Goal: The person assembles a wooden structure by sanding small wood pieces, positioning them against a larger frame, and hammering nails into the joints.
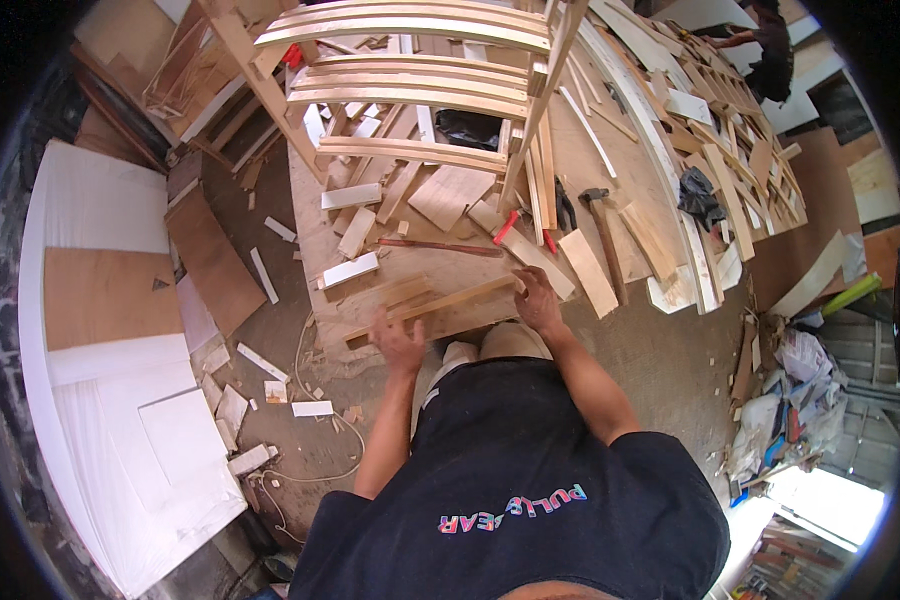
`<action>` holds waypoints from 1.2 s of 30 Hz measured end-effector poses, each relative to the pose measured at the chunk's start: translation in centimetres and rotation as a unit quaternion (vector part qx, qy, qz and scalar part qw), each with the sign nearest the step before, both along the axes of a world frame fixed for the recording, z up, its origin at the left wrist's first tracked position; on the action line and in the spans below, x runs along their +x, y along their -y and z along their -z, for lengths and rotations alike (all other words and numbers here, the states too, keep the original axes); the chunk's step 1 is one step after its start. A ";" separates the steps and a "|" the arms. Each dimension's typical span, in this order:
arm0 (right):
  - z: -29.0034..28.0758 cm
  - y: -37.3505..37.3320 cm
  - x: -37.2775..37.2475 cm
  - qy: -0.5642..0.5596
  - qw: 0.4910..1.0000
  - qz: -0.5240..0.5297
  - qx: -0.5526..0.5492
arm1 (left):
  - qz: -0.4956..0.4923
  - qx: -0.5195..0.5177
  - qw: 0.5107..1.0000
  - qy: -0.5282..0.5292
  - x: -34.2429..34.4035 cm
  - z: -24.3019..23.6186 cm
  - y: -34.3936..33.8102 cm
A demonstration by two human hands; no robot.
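Counter [642,185], frame [410,93], strip [450,303]: positioning step, judged.
Frame at the counter's far side; strip along its near edge. Right hand [538,298]: fingers curled at strip's right end. Left hand [398,342]: half-open, fingers spread near left end; contact unclear. Judged: any two-handed shift calls for closing left fingers.

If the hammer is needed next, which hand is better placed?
Probably the right hand: it is at the wooden strip's end nearer the hammer. The left hand is farther away, toward the strip's other end.
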State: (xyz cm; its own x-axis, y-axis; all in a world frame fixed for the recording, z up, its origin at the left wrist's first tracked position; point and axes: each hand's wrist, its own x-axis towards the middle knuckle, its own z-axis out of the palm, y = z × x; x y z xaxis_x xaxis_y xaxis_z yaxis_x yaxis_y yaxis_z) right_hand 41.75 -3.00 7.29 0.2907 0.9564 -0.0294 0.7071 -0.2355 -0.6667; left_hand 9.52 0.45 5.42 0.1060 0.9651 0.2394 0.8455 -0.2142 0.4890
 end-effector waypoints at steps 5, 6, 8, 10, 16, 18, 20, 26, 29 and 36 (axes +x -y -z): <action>-1.3 1.3 1.5 0.053 0.998 0.037 0.004 | 0.148 -0.068 0.977 0.139 6.8 -1.6 -1.6; -1.4 1.4 2.0 0.053 0.997 0.049 -0.001 | 0.172 -0.075 0.969 0.162 8.0 -1.9 -1.8; -1.5 1.9 2.2 0.056 0.997 0.055 0.002 | 0.192 -0.069 0.964 0.169 9.9 -2.0 -2.1; -1.6 2.5 2.5 0.068 0.997 0.042 0.019 | 0.205 -0.059 0.965 0.156 10.9 -1.9 -2.0; -2.0 3.7 2.8 0.028 0.999 0.018 -0.010 | 0.236 -0.066 0.964 0.107 12.2 0.3 -1.6; -2.6 4.3 3.6 0.060 0.998 -0.004 0.025 | 0.242 -0.062 0.963 0.102 12.8 0.3 -1.4; -3.0 4.8 4.9 0.049 0.998 0.013 0.040 | 0.264 -0.035 0.958 0.102 14.3 0.0 -1.4; -2.8 6.3 9.4 0.012 0.997 0.069 0.036 | 0.316 -0.036 0.937 0.147 19.9 -1.7 -1.7; -2.2 6.8 11.3 -0.024 0.994 0.095 0.044 | 0.321 -0.037 0.935 0.146 22.5 -2.2 -1.6; -0.9 6.2 17.8 -0.062 0.995 0.073 0.042 | 0.252 -0.020 0.958 0.131 30.0 -2.5 -3.0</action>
State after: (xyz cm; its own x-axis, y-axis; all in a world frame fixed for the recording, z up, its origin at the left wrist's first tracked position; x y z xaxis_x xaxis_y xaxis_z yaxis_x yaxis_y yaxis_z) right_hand 59.58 -9.22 8.22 0.4256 0.9049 0.0038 0.5806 -0.2698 -0.7682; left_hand 39.54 3.40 7.95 0.5036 0.8156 0.2849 0.4863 -0.5401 0.6868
